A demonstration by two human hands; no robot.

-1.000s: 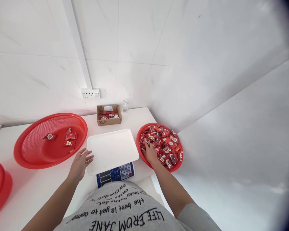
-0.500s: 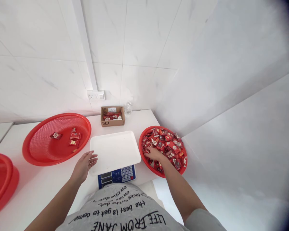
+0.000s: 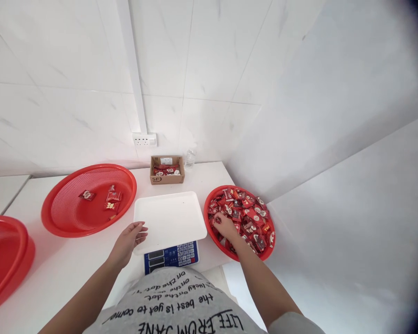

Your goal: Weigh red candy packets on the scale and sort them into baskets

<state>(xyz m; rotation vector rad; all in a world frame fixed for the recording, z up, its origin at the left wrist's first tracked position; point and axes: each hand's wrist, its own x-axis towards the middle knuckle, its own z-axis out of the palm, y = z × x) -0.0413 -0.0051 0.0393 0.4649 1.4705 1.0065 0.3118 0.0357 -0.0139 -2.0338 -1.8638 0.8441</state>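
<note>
My right hand [image 3: 225, 227] is in the full red basket [image 3: 206, 218] on the right, among many small red wrapped packets [image 3: 249, 227]. Its fingers are curled together around a small red packet [image 3: 217, 221], partly hidden by the hand. At the left edge of the white tray [image 3: 170, 218], my left hand [image 3: 128, 241] hovers with loosely bent, parted fingers and nothing in them. Whether it touches the tray I cannot tell. The tray sits on a scale with a blue key panel [image 3: 170, 255], and its surface bears no packets.
Left of the tray stands a large red mesh basket [image 3: 61, 204] with several packets inside. Another red basket [image 3: 10, 260] is at the far left. Behind the tray are a small cardboard box [image 3: 167, 179] of packets and a clear plastic bottle [image 3: 190, 157], near the wall.
My right hand's fingers have closed on a small packet within the basket. My left hand stays beside the tray's left edge. The whole view has shifted slightly.
</note>
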